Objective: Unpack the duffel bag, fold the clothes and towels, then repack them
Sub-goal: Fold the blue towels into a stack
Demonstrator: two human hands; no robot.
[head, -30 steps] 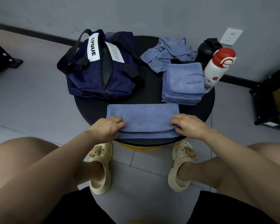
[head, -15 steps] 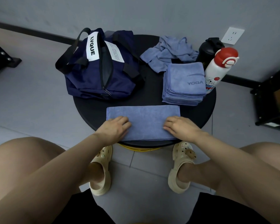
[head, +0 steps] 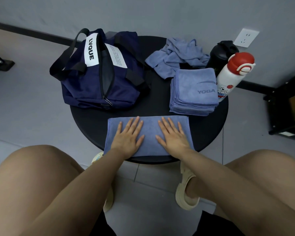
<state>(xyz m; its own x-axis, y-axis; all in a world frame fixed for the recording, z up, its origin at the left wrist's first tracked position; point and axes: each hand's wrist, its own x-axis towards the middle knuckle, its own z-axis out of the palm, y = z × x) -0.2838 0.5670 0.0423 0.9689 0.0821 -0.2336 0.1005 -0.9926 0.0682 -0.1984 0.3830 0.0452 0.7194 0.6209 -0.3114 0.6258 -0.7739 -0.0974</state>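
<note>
Both hands, left hand (head: 128,137) and right hand (head: 173,135), lay flat on the folded blue towel (head: 149,130) at the near edge of the round black table (head: 209,126); the duffel bag (head: 99,72) sat far left.

The duffel bag (head: 99,79) was navy with black straps and a white label, the towels (head: 194,92) periwinkle blue on a black counter (head: 85,120), and the white bottle (head: 232,77) wore a red cap.

Bottles, table, socket and shelf
A white bottle (head: 228,79) with a red cap leans beside a black bottle (head: 220,53) on the round black table (head: 85,120); a wall socket (head: 246,37) above, black shelving (head: 286,106) at right.
</note>
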